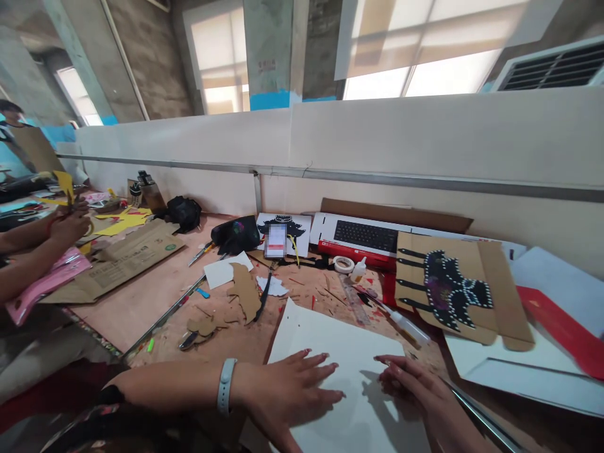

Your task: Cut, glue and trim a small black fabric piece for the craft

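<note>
Your left hand [287, 393] lies flat on the white sheet [340, 352], fingers spread and pressing down, gripping nothing. Your right hand [415, 390] rests on the same sheet just to the right, fingers loosely extended and touching the paper, also holding nothing. The sheet lies at the near edge of the table [141, 302], directly in front of you.

Hazards, as judged from this position:

- Slip. The sheet sits on loose cardboard offcuts [245, 292] and small scraps. Uneven pressure from either hand may let it slide or crease over the debris beneath.
- Soiling. A glue bottle [359, 270] and a glue pen [406, 324] lie just beyond the far right corner of the sheet. Pushing the sheet away from you may bring it against them and smear it.
- Edged tools. A utility knife [202, 251] lies far left of the sheet, and a metal ruler [165, 318] runs along the left. Reaching without looking risks contact with either.
- Collision. The decorated cardboard panel [453, 289] lies near on the right; a wide sweep of your right hand may dislodge its beadwork.
- A neighbouring person's hand [70, 223] works far left, well apart.
</note>
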Action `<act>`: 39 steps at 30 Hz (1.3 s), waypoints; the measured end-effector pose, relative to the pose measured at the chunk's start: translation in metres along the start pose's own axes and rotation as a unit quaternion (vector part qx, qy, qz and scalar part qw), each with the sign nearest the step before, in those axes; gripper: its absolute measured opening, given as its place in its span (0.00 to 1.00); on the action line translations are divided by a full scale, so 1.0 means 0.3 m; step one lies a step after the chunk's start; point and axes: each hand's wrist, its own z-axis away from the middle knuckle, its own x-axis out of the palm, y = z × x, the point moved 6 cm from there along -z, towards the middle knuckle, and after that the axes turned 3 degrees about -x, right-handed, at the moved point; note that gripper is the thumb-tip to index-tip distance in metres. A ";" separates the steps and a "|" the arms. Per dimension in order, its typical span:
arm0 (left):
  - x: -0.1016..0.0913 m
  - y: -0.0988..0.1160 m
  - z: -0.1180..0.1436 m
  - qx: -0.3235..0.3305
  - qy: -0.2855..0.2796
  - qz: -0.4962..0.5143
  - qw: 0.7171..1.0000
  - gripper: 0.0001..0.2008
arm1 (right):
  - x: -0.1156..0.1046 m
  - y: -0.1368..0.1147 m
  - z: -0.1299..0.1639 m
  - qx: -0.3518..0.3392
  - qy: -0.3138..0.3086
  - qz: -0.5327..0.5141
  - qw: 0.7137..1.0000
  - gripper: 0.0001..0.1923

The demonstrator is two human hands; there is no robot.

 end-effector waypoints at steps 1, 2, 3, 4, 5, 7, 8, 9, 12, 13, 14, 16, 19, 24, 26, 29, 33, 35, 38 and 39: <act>0.012 0.006 0.003 0.006 -0.004 -0.001 1.000 0.47 | -0.002 -0.005 0.019 0.003 0.001 0.002 1.000 0.23; 0.024 0.008 0.005 0.009 -0.009 -0.003 1.000 0.45 | -0.004 -0.012 0.039 0.003 0.005 -0.001 1.000 0.23; 0.035 0.008 0.006 0.011 -0.011 -0.006 1.000 0.44 | -0.005 -0.025 0.059 -0.005 0.017 -0.006 1.000 0.23; 0.044 0.006 0.006 0.010 -0.008 -0.009 1.000 0.42 | -0.005 -0.041 0.079 -0.019 0.030 -0.011 0.999 0.23; 0.053 0.004 0.006 0.011 -0.003 -0.013 1.000 0.41 | -0.003 -0.059 0.096 -0.036 0.038 -0.016 0.998 0.23; 0.071 -0.002 0.002 0.014 0.004 -0.022 1.000 0.40 | 0.009 -0.091 0.116 -0.064 0.025 -0.021 0.997 0.24; 0.079 -0.005 0.000 0.015 0.005 -0.027 1.000 0.39 | 0.016 -0.100 0.116 -0.069 0.010 -0.018 0.997 0.24; 0.088 -0.009 -0.003 0.014 0.003 -0.033 0.999 0.39 | 0.019 -0.102 0.108 -0.064 -0.001 -0.011 0.998 0.22; 0.104 -0.019 -0.009 0.004 0.002 -0.055 0.998 0.38 | 0.009 -0.073 0.066 -0.021 -0.015 0.018 1.000 0.17; 0.105 -0.020 -0.011 0.004 0.004 -0.062 0.998 0.37 | 0.001 -0.062 0.054 -0.012 -0.009 0.023 1.000 0.16; 0.106 -0.020 -0.012 0.006 0.007 -0.068 0.998 0.36 | -0.005 -0.053 0.046 -0.007 -0.004 0.025 1.000 0.16; 0.104 -0.017 -0.012 0.012 0.010 -0.077 0.997 0.34 | -0.009 -0.045 0.044 -0.011 0.002 0.020 1.000 0.16; 0.101 -0.016 -0.013 0.011 0.017 -0.085 0.996 0.29 | -0.009 -0.054 0.058 -0.036 0.014 0.011 0.999 0.18; 0.108 -0.024 -0.016 0.005 0.028 -0.091 0.995 0.28 | -0.051 -0.044 0.018 -0.055 -0.004 0.119 0.991 0.21; 0.108 -0.031 -0.017 0.003 0.033 -0.091 0.995 0.29 | -0.109 -0.051 -0.012 -0.106 0.012 0.202 0.974 0.22; 0.113 -0.037 -0.019 0.014 0.010 -0.075 0.997 0.32 | -0.221 -0.089 -0.030 -0.189 0.074 0.344 0.917 0.20; 0.129 -0.043 -0.033 0.010 -0.048 -0.049 0.998 0.44 | -0.337 -0.144 -0.003 -0.211 0.140 0.463 0.850 0.19; 0.133 -0.048 -0.045 -0.020 -0.062 -0.053 0.996 0.48 | -0.364 -0.156 0.011 -0.194 0.157 0.481 0.841 0.19; 0.138 -0.044 -0.059 -0.050 -0.080 -0.074 0.993 0.49 | -0.358 -0.147 0.014 -0.175 0.151 0.495 0.838 0.17; 0.139 -0.041 -0.061 -0.052 -0.085 -0.080 0.992 0.49 | -0.348 -0.143 0.014 -0.183 0.151 0.500 0.833 0.16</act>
